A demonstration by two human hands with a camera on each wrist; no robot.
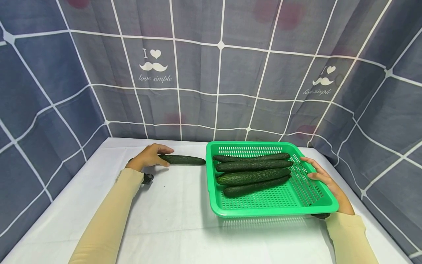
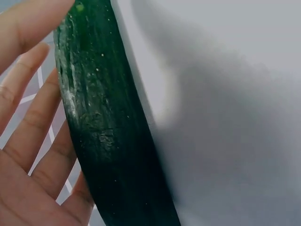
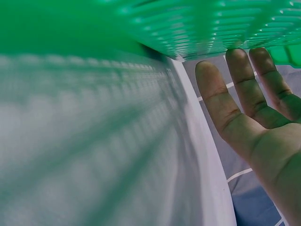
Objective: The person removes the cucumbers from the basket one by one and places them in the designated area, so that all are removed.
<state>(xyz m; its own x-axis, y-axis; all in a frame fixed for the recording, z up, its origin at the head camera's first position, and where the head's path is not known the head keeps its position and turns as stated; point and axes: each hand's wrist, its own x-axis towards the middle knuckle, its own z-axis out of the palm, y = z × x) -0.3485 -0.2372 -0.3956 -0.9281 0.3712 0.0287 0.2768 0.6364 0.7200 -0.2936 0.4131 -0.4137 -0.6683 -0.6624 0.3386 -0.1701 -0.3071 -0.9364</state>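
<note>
At the left of the table, my left hand (image 1: 152, 156) is around the near end of a single dark green cucumber (image 1: 186, 160), its thumb and fingers spread. In the left wrist view the fingers (image 2: 40, 122) lie loosely along the cucumber's side without a firm hold. A green plastic basket (image 1: 273, 212) holds several cucumbers (image 1: 255, 176) lying side by side. My right hand (image 1: 324, 179) grips the basket's right rim, with fingertips (image 3: 240, 59) against its outside in the right wrist view. The basket's front edge stands above the table, with a shadow beneath.
A white cloth (image 1: 165, 220) covers the table. Grey-blue checked curtains (image 1: 197, 73) hang behind it and along both sides. The lone cucumber's tip lies close to the basket's left wall.
</note>
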